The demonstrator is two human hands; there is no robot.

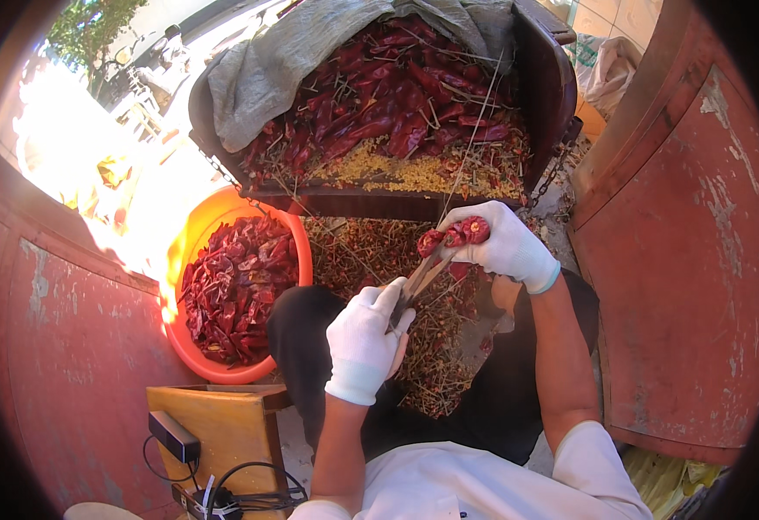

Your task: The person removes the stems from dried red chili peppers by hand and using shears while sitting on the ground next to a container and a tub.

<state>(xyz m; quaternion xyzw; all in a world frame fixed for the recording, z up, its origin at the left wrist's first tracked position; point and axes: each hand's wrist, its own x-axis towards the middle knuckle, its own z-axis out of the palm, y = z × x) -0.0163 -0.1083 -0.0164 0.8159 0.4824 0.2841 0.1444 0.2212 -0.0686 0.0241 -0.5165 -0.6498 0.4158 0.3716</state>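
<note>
Both my hands wear white knit gloves. My left hand [365,340] is closed round the handles of a pair of scissors [419,279], with the blades pointing up and to the right. My right hand [508,250] grips a few dried red chili peppers [456,236], their cut-looking round ends facing left. The blade tips reach the peppers right beside my right fingers; whether they touch is hard to tell. Ahead, a dark bin [397,205] holds a heap of whole red peppers [388,95], with yellow seeds [388,166] along its front.
An orange tub [306,260] full of red pepper pieces [239,290] stands at left. Grey cloth [262,91] drapes over the bin. Stems and scraps [436,360] cover the floor between my knees. Worn red panels flank both sides. A wooden box [223,425] with cables sits at lower left.
</note>
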